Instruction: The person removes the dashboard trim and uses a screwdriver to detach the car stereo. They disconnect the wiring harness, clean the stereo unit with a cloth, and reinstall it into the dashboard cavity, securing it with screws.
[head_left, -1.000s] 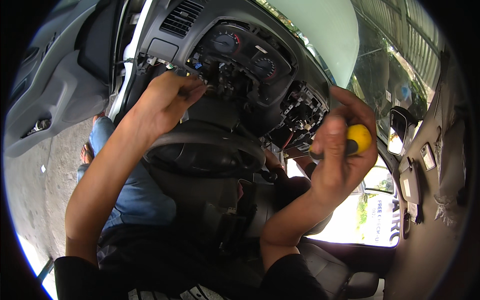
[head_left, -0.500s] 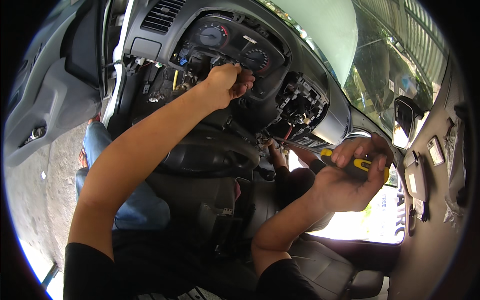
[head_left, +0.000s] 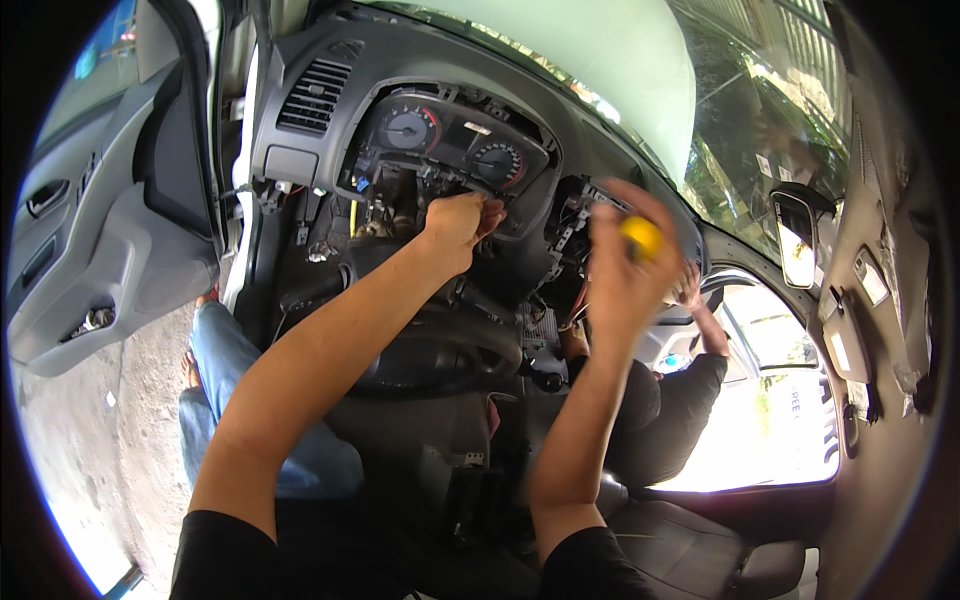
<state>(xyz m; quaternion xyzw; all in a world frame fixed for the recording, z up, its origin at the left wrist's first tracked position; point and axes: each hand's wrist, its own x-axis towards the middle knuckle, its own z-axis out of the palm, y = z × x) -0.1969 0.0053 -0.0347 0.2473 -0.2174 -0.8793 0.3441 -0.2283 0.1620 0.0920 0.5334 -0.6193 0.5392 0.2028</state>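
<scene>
My left hand is closed, with its fingers curled at the lower edge of the instrument cluster. What those fingers hold, if anything, is hidden. My right hand is raised in front of the dashboard's centre and smeared by motion. It is closed on a screwdriver, whose yellow handle end shows; the shaft cannot be made out. Behind that hand is the opened centre section of the dashboard, with its brackets and wires bare. Below the cluster, the steering column stands exposed.
The steering wheel sits low below my left forearm. On the passenger side a co-worker in a dark shirt leans in, one hand at the dashboard. The driver's door stands open at left. A gear lever rises between the seats.
My right hand has swung up and leftward with the screwdriver, toward the dashboard's centre. My left hand stays by the cluster. The co-worker's arm now reaches up to the dashboard. The view has shifted slightly.
</scene>
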